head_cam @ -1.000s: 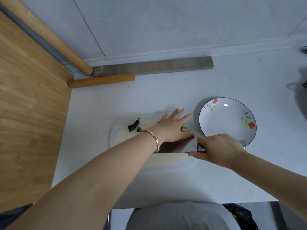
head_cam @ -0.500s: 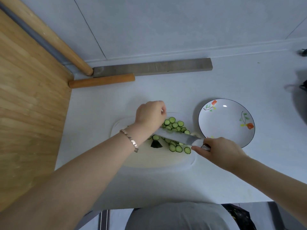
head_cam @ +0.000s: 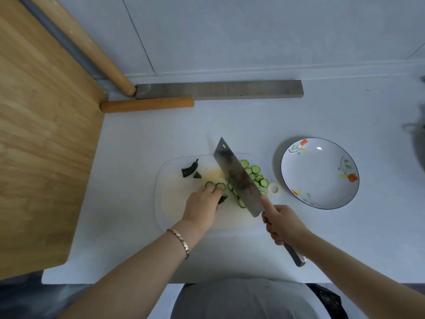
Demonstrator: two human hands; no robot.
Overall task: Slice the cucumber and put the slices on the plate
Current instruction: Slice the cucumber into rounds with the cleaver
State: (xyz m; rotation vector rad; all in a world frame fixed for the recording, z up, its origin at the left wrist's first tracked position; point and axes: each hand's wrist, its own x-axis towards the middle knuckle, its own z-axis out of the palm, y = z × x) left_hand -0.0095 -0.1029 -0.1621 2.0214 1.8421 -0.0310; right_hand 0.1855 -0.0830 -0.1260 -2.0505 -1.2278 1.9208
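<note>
Several cucumber slices (head_cam: pixel 255 174) lie on the white cutting board (head_cam: pixel 174 203). My right hand (head_cam: pixel 281 223) grips the handle of a cleaver (head_cam: pixel 239 178), whose broad blade is tilted over the slices, tip pointing away from me. My left hand (head_cam: pixel 202 207) rests on the board with fingers curled round a dark cucumber end piece (head_cam: pixel 222 199), two slices just beyond its fingertips. The white flowered plate (head_cam: pixel 319 172) stands to the right of the board, with no slices in it.
A dark cucumber stem end (head_cam: pixel 189 170) lies at the board's far left. A wooden rolling pin (head_cam: pixel 147 104) and a grey bar (head_cam: pixel 218 89) lie by the wall. A large wooden board (head_cam: pixel 39 134) fills the left side. A small white ring (head_cam: pixel 274 188) sits between board and plate.
My right hand has swung the cleaver from lying across the slices to pointing away, tilted up. My left hand has come back toward me from the far side and now holds the end piece.
</note>
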